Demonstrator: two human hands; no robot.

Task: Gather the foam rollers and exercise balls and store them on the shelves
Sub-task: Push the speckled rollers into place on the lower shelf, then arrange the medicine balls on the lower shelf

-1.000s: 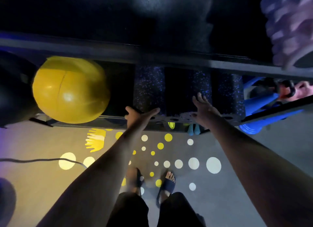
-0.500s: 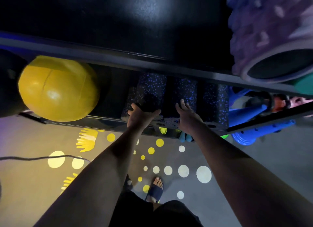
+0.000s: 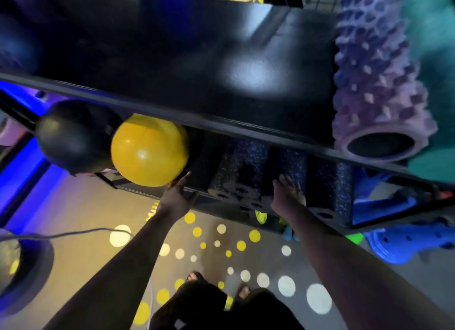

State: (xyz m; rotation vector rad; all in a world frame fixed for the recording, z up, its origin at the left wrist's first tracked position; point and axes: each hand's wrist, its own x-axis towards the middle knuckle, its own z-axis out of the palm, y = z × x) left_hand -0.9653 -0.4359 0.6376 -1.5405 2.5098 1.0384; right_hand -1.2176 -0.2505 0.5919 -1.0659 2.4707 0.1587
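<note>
Nearly done, by the look of it. Speckled foam rollers (image 3: 243, 172) shelved under right hand (image 3: 289, 194), whose flat fingers rest on one. Left hand (image 3: 176, 196) spread, empty, just beside shelved yellow exercise ball (image 3: 149, 151). Purple spiked roller (image 3: 376, 88) sits above the right hand.

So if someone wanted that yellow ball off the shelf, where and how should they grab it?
Probably cup the yellow ball with a palm on each side, slightly low, coming from the open front of the shelf. It is round and smooth with no handle, too wide for one hand, and the black ball crowds its left.
</note>
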